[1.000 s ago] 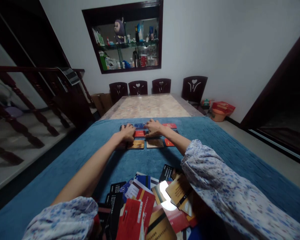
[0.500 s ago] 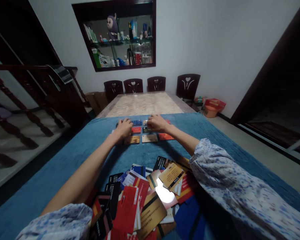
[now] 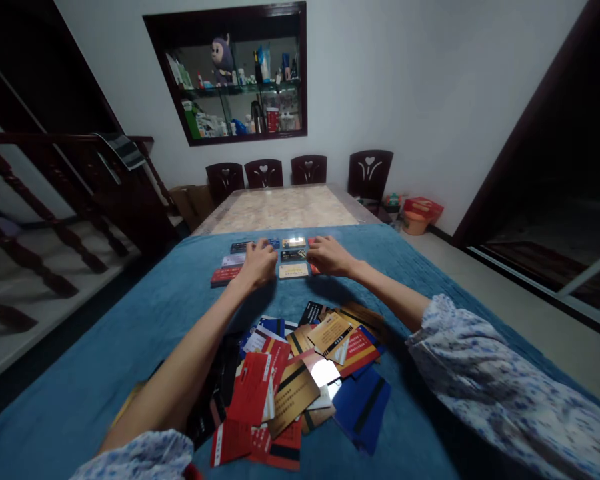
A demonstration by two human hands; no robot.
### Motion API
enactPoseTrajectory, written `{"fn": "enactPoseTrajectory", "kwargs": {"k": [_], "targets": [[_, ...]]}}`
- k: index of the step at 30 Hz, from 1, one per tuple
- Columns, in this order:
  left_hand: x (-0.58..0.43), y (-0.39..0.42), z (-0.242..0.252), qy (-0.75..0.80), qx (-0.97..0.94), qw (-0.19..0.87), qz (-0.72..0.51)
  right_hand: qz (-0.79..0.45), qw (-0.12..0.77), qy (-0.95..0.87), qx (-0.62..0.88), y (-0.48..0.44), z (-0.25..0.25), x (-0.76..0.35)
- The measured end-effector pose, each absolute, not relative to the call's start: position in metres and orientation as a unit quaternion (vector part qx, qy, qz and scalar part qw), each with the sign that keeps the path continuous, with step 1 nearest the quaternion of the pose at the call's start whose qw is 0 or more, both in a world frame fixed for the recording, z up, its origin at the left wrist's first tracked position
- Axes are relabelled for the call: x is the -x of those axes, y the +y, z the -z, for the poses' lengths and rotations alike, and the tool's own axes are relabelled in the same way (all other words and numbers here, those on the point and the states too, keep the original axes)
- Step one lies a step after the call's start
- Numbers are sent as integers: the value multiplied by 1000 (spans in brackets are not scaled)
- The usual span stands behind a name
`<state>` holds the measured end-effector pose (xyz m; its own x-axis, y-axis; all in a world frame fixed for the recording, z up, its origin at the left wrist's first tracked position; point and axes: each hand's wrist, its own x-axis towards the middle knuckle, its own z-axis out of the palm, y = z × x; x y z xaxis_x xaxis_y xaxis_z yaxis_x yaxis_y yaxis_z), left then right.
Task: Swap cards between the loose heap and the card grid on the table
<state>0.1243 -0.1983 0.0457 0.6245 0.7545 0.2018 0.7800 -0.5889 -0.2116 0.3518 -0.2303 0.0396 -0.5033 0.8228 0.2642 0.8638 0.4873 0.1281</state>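
Observation:
Rows of bank cards lie at the far end of the blue cloth. My left hand is over the left middle of them, fingers curled down on a card that it mostly hides. Beside it are a dark red card and a pale card. My right hand bends its fingers onto a red card at the right. Between the hands lie a black card, a cream card and a gold card. Nearer me is a loose heap of cards, with a red one and a blue one.
The blue cloth covers the near part of the table. Dark chairs stand against the far wall. A wooden railing runs at the left, and an orange bucket stands on the floor at the right.
Both hands have shifted rightward over the rows. The left now uncovers the left column, and the right uncovers the black card. The view has also moved slightly.

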Motion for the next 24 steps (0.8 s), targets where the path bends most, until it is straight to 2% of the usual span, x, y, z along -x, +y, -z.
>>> {"fn": "enactPoseTrajectory", "kwargs": {"k": [12,24], "targets": [[-150,-258,-43,-419,899,116,49,133,134,-862,470,-280,-12,-384],[-169,-318,-27,-382,916,71,103,112,210,-874,423,-334,12,-396]]}}
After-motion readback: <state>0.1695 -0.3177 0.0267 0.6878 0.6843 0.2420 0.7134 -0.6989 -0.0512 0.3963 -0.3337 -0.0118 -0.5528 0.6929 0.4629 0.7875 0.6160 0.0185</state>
